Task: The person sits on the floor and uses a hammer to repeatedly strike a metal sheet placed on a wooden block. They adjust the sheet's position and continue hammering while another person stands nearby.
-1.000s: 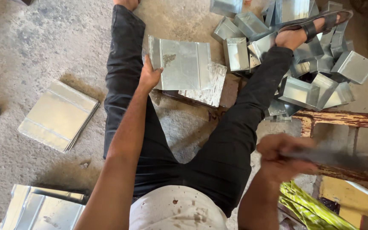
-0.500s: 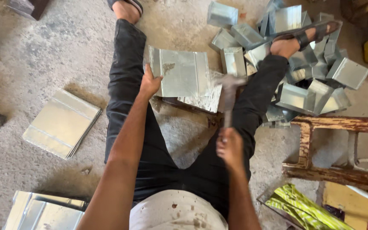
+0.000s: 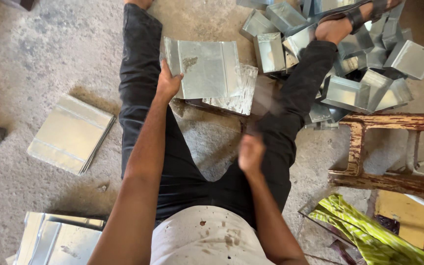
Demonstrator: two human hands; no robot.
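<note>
head view: left hand (image 3: 168,83) clamped on the left edge of a bent metal sheet (image 3: 207,68), lying flat between the spread legs on the far concrete floor (image 3: 35,59). right hand (image 3: 250,153) nearer, blurred, closed as a fist; cannot tell what it holds. pile of folded metal boxes (image 3: 364,64) far right. stack of flat sheets (image 3: 69,133) on the left, another stack (image 3: 57,240) near left. worn red wooden frame (image 3: 393,147) on the right, yellow-green cloth (image 3: 364,233) near right.
</note>
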